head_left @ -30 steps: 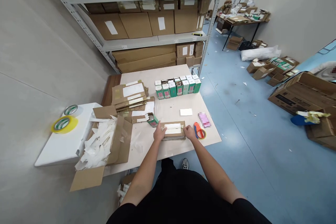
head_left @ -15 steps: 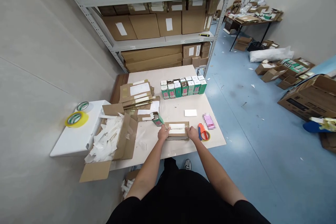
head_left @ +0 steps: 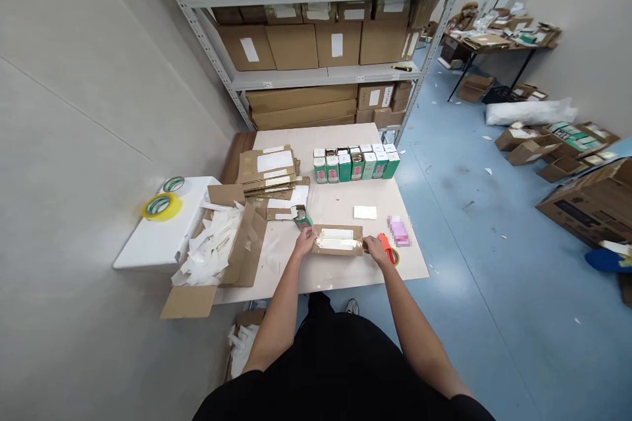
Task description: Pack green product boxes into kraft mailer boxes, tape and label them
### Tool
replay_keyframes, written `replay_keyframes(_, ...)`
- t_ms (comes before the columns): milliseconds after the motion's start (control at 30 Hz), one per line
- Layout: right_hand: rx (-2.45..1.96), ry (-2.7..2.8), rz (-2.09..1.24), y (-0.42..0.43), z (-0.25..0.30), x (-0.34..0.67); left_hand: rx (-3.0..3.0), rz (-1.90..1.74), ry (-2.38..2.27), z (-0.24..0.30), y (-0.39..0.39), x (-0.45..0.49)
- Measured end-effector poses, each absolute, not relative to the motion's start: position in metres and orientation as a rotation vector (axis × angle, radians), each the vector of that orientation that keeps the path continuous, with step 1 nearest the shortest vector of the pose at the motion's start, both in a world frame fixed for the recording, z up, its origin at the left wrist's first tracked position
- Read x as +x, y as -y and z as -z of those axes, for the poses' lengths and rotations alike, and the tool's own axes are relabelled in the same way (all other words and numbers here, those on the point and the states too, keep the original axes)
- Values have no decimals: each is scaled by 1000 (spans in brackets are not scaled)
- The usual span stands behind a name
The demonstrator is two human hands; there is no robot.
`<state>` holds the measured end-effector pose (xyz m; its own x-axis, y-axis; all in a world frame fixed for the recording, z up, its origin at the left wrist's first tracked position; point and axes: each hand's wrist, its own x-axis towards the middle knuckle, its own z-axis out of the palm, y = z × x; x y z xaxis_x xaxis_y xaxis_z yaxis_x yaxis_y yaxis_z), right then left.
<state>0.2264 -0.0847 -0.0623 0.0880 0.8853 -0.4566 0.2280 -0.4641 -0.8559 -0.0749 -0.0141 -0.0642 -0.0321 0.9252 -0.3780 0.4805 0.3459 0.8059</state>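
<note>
A small brown cardboard parcel [head_left: 338, 241] with a white label and a strip of clear tape lies near the front edge of the beige table [head_left: 345, 276]. My left hand [head_left: 303, 243] grips its left end with curled fingers. My right hand [head_left: 378, 248] is closed at its right end, beside an orange tape dispenser [head_left: 388, 250]; whether it holds the dispenser I cannot tell. A green box [head_left: 303, 218] lies on its side just behind my left hand.
A row of green-and-white boxes [head_left: 356, 164] stands at the table's back. Flat cardboard mailers [head_left: 269, 171] are stacked at left. An open carton of white paper scraps [head_left: 212, 250] hangs off the left. Tape rolls [head_left: 160, 205] sit on a white stand. Shelving [head_left: 316, 72] behind; cartons litter the blue floor.
My right hand has moved off the parcel's right end toward the orange dispenser. The parcel now shows a glossy tape strip along its top. The camera has shifted left.
</note>
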Motion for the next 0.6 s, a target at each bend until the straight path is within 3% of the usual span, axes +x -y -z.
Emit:
replay_keyframes(133,-1815,1009,-1203,77,68,218,1249,-815,-1708,64,17,-69)
replay_keyframes(233,-1965,1006,-1137,76,86,212,1230,-688,-1802,78,32,-55)
replay_keyframes(400,-2192,1063,-1301,96,120,207,1299,-326,-1882,113,70,-41)
replay_keyframes(600,-2240,1177,-1120,101,126,191,1255,-331,-1822,123,67,-42)
